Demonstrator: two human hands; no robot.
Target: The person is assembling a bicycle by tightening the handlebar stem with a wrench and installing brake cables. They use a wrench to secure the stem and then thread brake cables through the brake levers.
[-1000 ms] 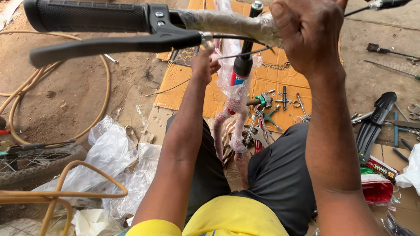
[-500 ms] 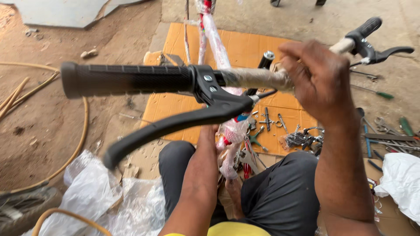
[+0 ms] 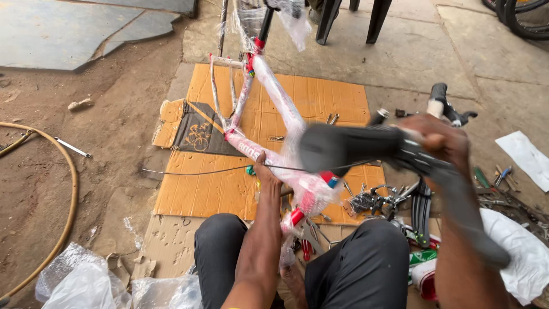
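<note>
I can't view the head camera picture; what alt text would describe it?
A seated person's right hand grips a bicycle handlebar with a black grip, while the left hand steadies a plastic-wrapped bicycle frame. The frame stands on flattened cardboard, with small tools scattered nearby.

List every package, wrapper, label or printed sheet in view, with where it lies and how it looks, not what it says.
Flattened brown cardboard box: on the ground under the frame, dark printed panel with a bicycle drawing.
Clear plastic wrap on the white and red bicycle frame: along its tubes.
Crumpled clear plastic bags: bottom left.
White sheet: right edge, flat.
Green and red packet: beside the right knee.
</note>
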